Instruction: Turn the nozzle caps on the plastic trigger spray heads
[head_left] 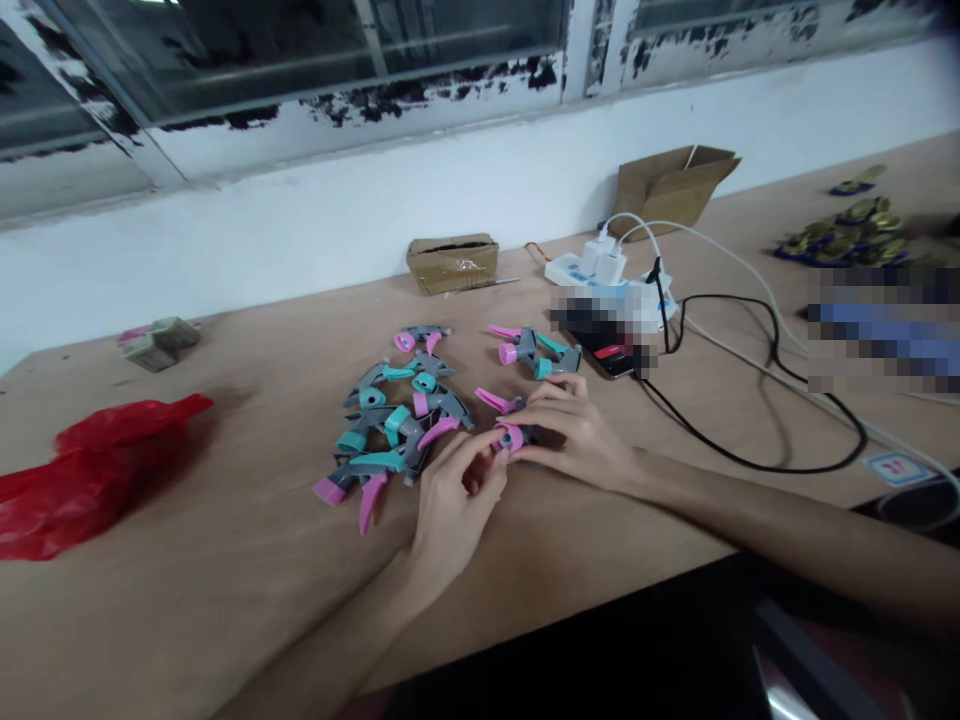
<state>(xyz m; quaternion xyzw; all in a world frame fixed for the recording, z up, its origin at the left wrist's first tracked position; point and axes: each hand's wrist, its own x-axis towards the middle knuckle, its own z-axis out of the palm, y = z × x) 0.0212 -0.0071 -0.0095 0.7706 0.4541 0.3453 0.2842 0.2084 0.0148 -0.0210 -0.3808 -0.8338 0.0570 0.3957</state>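
Note:
Between my two hands, just above the table, is a grey spray trigger head (508, 437) with a pink collar and a pink lever. My right hand (566, 430) grips its grey body from the right. Thumb and forefinger of my left hand (459, 490) pinch the pink collar from the left; whether they hold some small part at its opening I cannot make out. A pile of several grey trigger heads (405, 425) with teal or pink collars and levers lies left of my hands. Beyond my right hand lie two more trigger heads (525, 347), one pink and one teal.
A red plastic bag (97, 470) lies at left, near a small bundle (159, 343). Cardboard boxes (454, 263) stand along the wall. A power strip (570, 270), a phone (611, 350) and looping cables (750, 465) are at right. Gold-and-blue pieces (847, 235) are heaped far right, by a blurred-out blue patch.

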